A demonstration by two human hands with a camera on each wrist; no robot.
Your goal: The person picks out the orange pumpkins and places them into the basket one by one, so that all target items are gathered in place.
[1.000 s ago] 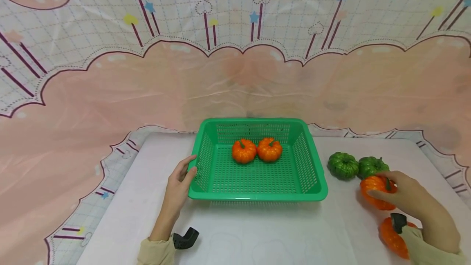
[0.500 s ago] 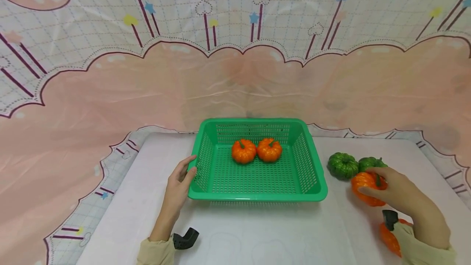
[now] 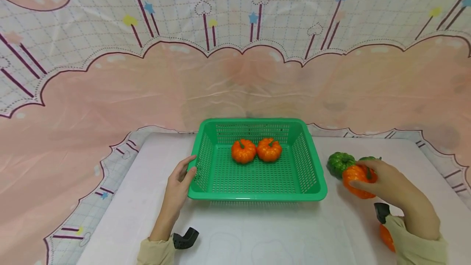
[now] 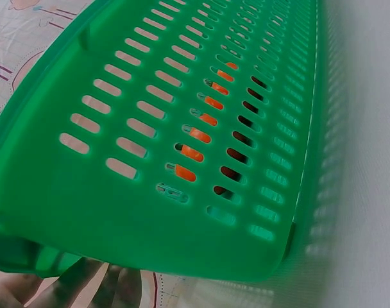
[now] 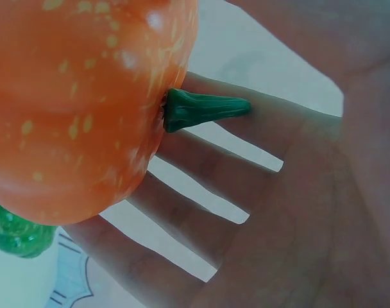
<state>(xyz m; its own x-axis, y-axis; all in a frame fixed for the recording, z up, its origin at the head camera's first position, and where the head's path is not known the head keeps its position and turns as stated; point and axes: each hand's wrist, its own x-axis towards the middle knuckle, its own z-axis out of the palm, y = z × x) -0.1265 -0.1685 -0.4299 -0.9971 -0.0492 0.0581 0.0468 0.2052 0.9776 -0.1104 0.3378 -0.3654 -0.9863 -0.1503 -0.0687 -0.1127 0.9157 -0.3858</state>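
My right hand (image 3: pixel 390 181) grips a small orange pumpkin (image 3: pixel 357 179) with a green stem, thumb on the near side and fingers over the far side. In the right wrist view this pumpkin (image 5: pixel 79 102) sits against the spread fingers. Behind it lie two green pumpkins (image 3: pixel 339 163), one mostly hidden. My left hand (image 3: pixel 178 187) holds the left rim of a green plastic basket (image 3: pixel 257 196). Its fingers (image 4: pixel 118 285) show at the rim's edge in the left wrist view. Inside the basket, two orange pumpkins (image 3: pixel 243 151) sit side by side near the back.
Another orange object (image 3: pixel 387 238), mostly covered by the right sleeve, lies on the white table (image 3: pixel 257 236) at the near right. A patterned cloth (image 3: pixel 243 89) hangs behind the table. Black wrist mounts (image 3: pixel 185 238) stick out beside both wrists.
My right hand has moved left and slightly away from me with the orange pumpkin, which now covers more of the green ones. The left hand and basket have stayed put.
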